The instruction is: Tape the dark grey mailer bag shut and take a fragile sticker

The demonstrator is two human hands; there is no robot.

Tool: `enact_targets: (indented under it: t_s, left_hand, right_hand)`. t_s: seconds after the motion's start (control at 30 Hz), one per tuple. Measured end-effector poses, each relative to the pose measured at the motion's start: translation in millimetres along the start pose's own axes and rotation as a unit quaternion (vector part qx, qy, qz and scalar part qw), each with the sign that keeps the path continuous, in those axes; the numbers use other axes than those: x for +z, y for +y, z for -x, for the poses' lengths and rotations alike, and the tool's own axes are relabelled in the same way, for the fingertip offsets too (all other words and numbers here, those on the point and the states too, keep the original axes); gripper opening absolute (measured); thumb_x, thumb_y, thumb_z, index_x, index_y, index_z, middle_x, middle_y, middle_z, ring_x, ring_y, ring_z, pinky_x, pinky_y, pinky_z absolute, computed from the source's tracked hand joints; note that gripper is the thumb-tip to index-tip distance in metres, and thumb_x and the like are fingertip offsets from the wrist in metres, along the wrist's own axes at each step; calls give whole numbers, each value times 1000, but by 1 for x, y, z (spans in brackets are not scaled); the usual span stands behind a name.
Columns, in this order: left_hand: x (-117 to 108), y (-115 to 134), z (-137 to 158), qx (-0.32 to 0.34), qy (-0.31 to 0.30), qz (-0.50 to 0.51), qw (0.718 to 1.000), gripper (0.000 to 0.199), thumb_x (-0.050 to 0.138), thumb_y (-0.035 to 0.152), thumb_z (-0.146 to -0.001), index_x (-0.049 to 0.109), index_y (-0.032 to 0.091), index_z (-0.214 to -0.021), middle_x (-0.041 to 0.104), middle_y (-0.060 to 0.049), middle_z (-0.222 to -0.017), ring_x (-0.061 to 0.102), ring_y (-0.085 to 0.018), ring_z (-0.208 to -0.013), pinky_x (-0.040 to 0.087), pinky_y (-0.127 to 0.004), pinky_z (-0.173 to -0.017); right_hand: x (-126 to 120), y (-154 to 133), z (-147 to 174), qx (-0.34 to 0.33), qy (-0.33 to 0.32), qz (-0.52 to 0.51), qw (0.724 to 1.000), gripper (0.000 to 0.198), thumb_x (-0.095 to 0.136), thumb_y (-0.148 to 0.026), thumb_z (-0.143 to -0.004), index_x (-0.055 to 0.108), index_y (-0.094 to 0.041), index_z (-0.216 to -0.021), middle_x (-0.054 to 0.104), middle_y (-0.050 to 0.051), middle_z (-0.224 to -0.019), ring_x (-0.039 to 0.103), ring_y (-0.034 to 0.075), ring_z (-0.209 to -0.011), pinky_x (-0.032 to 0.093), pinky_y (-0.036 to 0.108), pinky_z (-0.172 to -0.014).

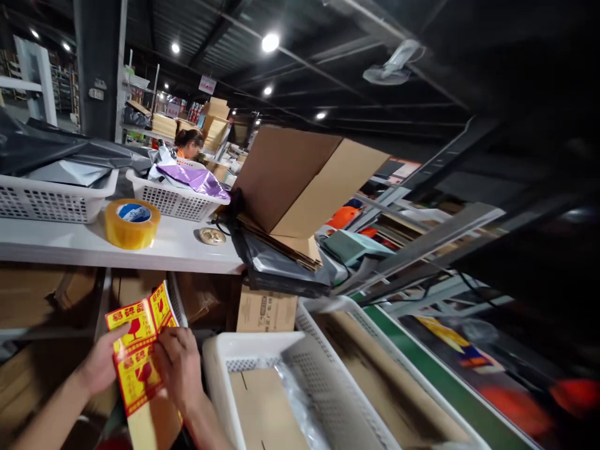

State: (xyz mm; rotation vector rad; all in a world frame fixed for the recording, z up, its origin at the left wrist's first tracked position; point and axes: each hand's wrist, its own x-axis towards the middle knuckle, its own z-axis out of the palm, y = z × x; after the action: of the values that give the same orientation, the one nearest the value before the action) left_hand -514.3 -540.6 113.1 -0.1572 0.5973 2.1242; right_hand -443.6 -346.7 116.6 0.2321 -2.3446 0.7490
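A sheet of yellow-and-red stickers (pixel 139 350) with a broken-glass mark is held at the lower left. My left hand (pixel 100 362) grips its left edge. My right hand (pixel 179 365) presses fingers on the sheet's right side, over a sticker. Under the sheet a strip of plain backing or cardboard (pixel 152 422) runs toward the bottom edge.
A white shelf (pixel 60 240) carries a tape roll (pixel 132 222), two white baskets (pixel 175 199) and a folded cardboard box (pixel 304 181). White baskets with cardboard (pixel 262 400) lie right of my hands. A green-edged conveyor (pixel 445 369) runs at right. Another person (pixel 188 144) works far back.
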Motion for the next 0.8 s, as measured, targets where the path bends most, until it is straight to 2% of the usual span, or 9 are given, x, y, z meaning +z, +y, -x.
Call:
enact_targets:
  t_s: [0.1,0.2,0.33,0.47,0.57,0.67,0.73,0.8]
  left_hand:
    - [-10,7,3,16,-65,-11,998,21,80,29,-89,88,11,-96,86,-18,-109,71,-44,-132,36,-60,-130]
    - [-4,14,4,-6,-90,-42,995,22,76,29,-93,88,11,-99,86,-17,-112,69,-42,-136,33,-58,-132]
    - [18,17,0,-42,-38,-50,997,38,61,38,-106,86,9,-109,85,-19,-115,68,-38,-139,34,-54,-132]
    - [25,14,-4,-43,-2,-43,998,40,62,39,-105,86,7,-111,85,-20,-115,69,-36,-137,34,-48,-133]
    - [21,13,-4,-51,-22,-42,998,38,66,40,-103,86,8,-110,84,-20,-120,68,-37,-138,33,-48,-134]
    - [16,13,-1,-54,-45,-35,997,39,63,39,-104,86,9,-109,84,-19,-121,66,-38,-141,31,-52,-134]
    - [13,14,2,-50,-53,-34,997,39,60,37,-105,86,8,-109,84,-18,-120,63,-38,-144,29,-53,-134]
    - [12,14,4,-46,-56,-38,997,37,61,35,-104,86,8,-109,84,-18,-120,61,-38,-147,27,-54,-135]
  right_hand:
    - [-13,-5,-3,28,-40,-39,998,6,73,-19,-98,74,-25,-97,75,1,-97,69,20,-90,56,35,-81]
    - [-20,-8,-4,-7,-47,-30,998,7,70,-22,-102,73,-24,-95,76,1,-95,69,19,-89,53,35,-80]
    - [-19,-9,-2,-71,19,58,996,8,66,-17,-103,71,-22,-100,76,1,-93,66,19,-83,50,36,-74]
    - [-15,-8,5,-75,34,100,992,12,64,-14,-101,69,-22,-94,75,1,-90,64,19,-79,49,36,-69]
    - [-16,-10,8,-39,30,71,996,9,64,-15,-101,70,-22,-99,75,3,-94,66,20,-83,54,35,-71]
    - [-21,-16,8,24,13,27,999,9,64,-18,-101,71,-21,-105,75,5,-101,67,21,-89,58,36,-77]
    - [-25,-20,6,52,-12,10,999,8,66,-18,-100,73,-22,-101,75,4,-99,68,22,-89,58,37,-77]
    - [-26,-23,5,52,-22,14,998,8,68,-18,-99,74,-23,-96,76,3,-95,69,22,-87,56,37,-74]
